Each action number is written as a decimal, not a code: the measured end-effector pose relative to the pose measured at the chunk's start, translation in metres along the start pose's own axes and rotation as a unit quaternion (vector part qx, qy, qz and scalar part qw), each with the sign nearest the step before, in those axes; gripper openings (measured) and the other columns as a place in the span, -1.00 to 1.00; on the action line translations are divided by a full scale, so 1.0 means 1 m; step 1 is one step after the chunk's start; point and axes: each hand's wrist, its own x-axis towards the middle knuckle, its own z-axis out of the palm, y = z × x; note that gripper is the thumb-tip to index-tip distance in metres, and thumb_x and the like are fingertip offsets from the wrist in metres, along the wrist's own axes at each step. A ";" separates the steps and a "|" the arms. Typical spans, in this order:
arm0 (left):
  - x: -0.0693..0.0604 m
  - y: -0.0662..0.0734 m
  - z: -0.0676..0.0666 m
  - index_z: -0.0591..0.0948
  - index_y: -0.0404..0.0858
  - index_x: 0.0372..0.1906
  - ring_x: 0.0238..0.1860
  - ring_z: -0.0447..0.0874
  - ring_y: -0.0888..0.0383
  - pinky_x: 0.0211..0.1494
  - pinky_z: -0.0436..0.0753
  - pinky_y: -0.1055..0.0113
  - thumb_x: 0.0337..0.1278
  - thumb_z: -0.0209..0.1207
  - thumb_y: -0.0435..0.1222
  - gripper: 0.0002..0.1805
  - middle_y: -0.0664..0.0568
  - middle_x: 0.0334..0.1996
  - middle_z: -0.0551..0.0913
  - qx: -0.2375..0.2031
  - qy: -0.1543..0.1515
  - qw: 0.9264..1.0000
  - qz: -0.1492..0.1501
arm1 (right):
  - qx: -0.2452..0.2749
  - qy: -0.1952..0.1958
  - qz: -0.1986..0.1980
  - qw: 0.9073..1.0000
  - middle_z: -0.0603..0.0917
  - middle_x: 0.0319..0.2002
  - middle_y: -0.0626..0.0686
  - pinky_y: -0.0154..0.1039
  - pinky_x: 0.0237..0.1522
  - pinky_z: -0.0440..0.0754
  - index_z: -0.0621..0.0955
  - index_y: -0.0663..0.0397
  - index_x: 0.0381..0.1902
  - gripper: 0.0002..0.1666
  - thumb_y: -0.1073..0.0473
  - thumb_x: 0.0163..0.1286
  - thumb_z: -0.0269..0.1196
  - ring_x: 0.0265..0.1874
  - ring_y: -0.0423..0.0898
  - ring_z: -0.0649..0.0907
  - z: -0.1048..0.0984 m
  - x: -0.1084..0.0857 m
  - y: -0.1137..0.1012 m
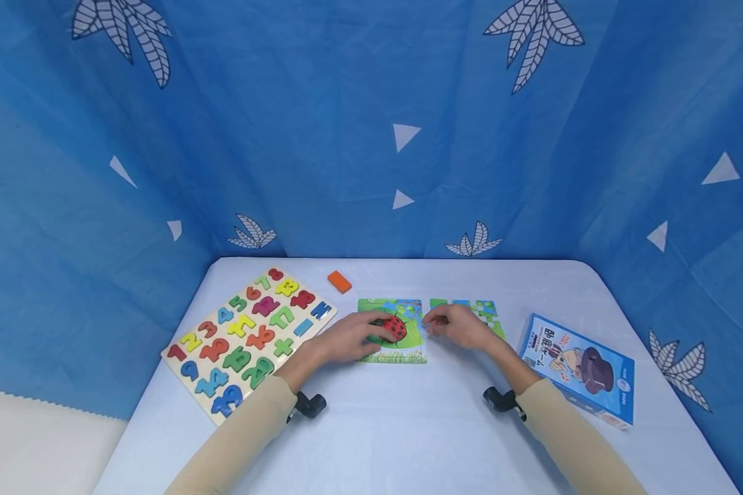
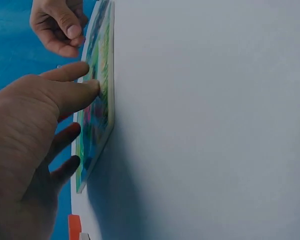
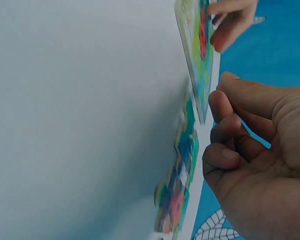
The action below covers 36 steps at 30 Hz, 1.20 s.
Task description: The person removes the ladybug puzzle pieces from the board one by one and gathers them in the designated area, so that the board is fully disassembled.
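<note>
A square ladybug picture puzzle [image 1: 393,354] with a green background lies at mid-table. My left hand [image 1: 353,335] reaches over its left side with fingers spread and relaxed; in the left wrist view the thumb [image 2: 90,89] is at the board's near edge. My right hand [image 1: 461,326] hovers between this puzzle and a second green-and-blue one [image 1: 486,313], which it partly covers. The right wrist view shows my right fingers [image 3: 225,127] curled, the thumb by the index finger, with nothing visible held. Interlocking pieces [image 3: 179,175] with uneven edges lie below that hand.
A wooden number board [image 1: 223,323] with colourful numerals stands flat at the left. An orange block [image 1: 339,282] lies behind the ladybug puzzle. At the right is a blue game box [image 1: 578,368]. Blue curtain [image 1: 371,137] encloses the white table [image 1: 396,433].
</note>
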 end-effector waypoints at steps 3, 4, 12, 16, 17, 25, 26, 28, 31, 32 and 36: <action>0.001 0.000 0.001 0.64 0.20 0.24 0.47 0.28 0.16 0.47 0.35 0.13 0.34 0.25 -0.27 -0.56 0.13 0.47 0.36 0.002 -0.003 1.000 0.028 | -0.003 -0.007 -0.012 1.000 0.70 -0.23 -0.10 -0.24 -0.24 0.54 0.74 0.05 -0.02 -0.77 0.23 0.38 0.33 -0.30 -0.16 0.57 0.005 -0.001 -0.004; 0.001 0.001 0.001 0.64 0.19 0.25 0.46 0.30 0.17 0.48 0.35 0.13 0.35 0.24 -0.28 -0.56 0.14 0.46 0.38 0.006 -0.002 0.999 0.036 | -0.002 -0.010 -0.013 1.000 0.69 -0.22 -0.10 -0.24 -0.24 0.53 0.75 0.04 -0.02 -0.77 0.23 0.38 0.34 -0.30 -0.16 0.56 0.007 0.000 -0.004; 0.000 0.004 0.001 0.67 0.08 0.22 0.45 0.34 0.14 0.50 0.31 0.13 0.40 0.14 -0.35 -0.59 0.18 0.37 0.51 0.017 0.000 0.998 0.061 | -0.007 -0.027 -0.019 0.999 0.69 -0.16 -0.07 -0.24 -0.22 0.55 0.74 0.06 0.03 -0.70 0.23 0.34 0.37 -0.25 -0.14 0.56 0.014 0.002 -0.009; -0.001 0.004 0.000 0.67 0.09 0.23 0.47 0.32 0.12 0.50 0.30 0.12 0.38 0.09 -0.40 -0.54 0.19 0.38 0.49 0.017 -0.005 0.998 0.060 | -0.013 -0.029 -0.023 0.999 0.72 -0.09 -0.06 -0.20 -0.15 0.59 0.73 0.05 0.06 -0.65 0.18 0.31 0.41 -0.18 -0.16 0.59 0.016 0.004 -0.010; -0.001 0.004 0.000 0.67 0.10 0.23 0.47 0.32 0.12 0.50 0.31 0.11 0.38 0.08 -0.41 -0.53 0.19 0.38 0.49 0.018 -0.006 0.998 0.059 | -0.016 -0.030 -0.024 0.999 0.72 -0.08 -0.06 -0.21 -0.14 0.59 0.73 0.05 0.07 -0.63 0.17 0.30 0.42 -0.16 -0.16 0.60 0.017 0.004 -0.010; -0.002 0.003 0.001 0.63 0.17 0.26 0.49 0.27 0.17 0.51 0.29 0.10 0.41 0.07 -0.38 -0.52 0.23 0.40 0.47 0.030 -0.021 0.998 0.047 | -0.038 -0.034 -0.060 0.997 0.71 -0.14 -0.05 -0.22 -0.17 0.56 0.74 0.08 0.06 -0.62 0.15 0.29 0.43 -0.21 -0.18 0.58 0.021 0.005 -0.010; -0.002 0.003 0.001 0.63 0.18 0.26 0.49 0.26 0.17 0.51 0.29 0.10 0.42 0.07 -0.37 -0.52 0.23 0.40 0.46 0.031 -0.022 0.998 0.046 | -0.040 -0.033 -0.062 0.997 0.71 -0.15 -0.05 -0.22 -0.18 0.56 0.74 0.08 0.05 -0.63 0.15 0.29 0.43 -0.22 -0.18 0.58 0.021 0.006 -0.009; -0.002 0.003 0.002 0.63 0.20 0.26 0.49 0.26 0.17 0.50 0.30 0.09 0.42 0.08 -0.36 -0.52 0.22 0.40 0.46 0.034 -0.023 0.998 0.047 | -0.041 -0.032 -0.060 0.997 0.69 -0.17 -0.06 -0.22 -0.18 0.56 0.74 0.07 0.04 -0.64 0.15 0.29 0.43 -0.23 -0.20 0.57 0.023 0.005 -0.009; -0.002 0.003 0.003 0.62 0.22 0.26 0.49 0.26 0.16 0.49 0.31 0.07 0.42 0.10 -0.35 -0.52 0.20 0.40 0.46 0.032 -0.024 0.998 0.046 | -0.042 -0.034 -0.058 0.997 0.68 -0.18 -0.06 -0.22 -0.20 0.56 0.73 0.09 0.06 -0.61 0.14 0.28 0.43 -0.24 -0.20 0.56 0.025 0.006 -0.009; -0.003 0.003 0.003 0.62 0.22 0.26 0.49 0.27 0.15 0.49 0.31 0.07 0.42 0.10 -0.35 -0.52 0.19 0.40 0.46 0.030 -0.024 0.998 0.046 | -0.042 -0.035 -0.055 0.997 0.68 -0.19 -0.06 -0.21 -0.20 0.56 0.72 0.09 0.07 -0.60 0.14 0.28 0.44 -0.24 -0.19 0.56 0.026 0.006 -0.010; -0.004 0.001 0.005 0.62 0.25 0.26 0.50 0.25 0.16 0.50 0.30 0.04 0.42 0.10 -0.35 -0.52 0.20 0.41 0.45 0.018 -0.025 0.999 0.039 | -0.045 -0.041 -0.054 0.997 0.68 -0.20 -0.06 -0.22 -0.22 0.53 0.71 0.11 0.09 -0.58 0.15 0.28 0.44 -0.25 -0.17 0.54 0.027 0.006 -0.013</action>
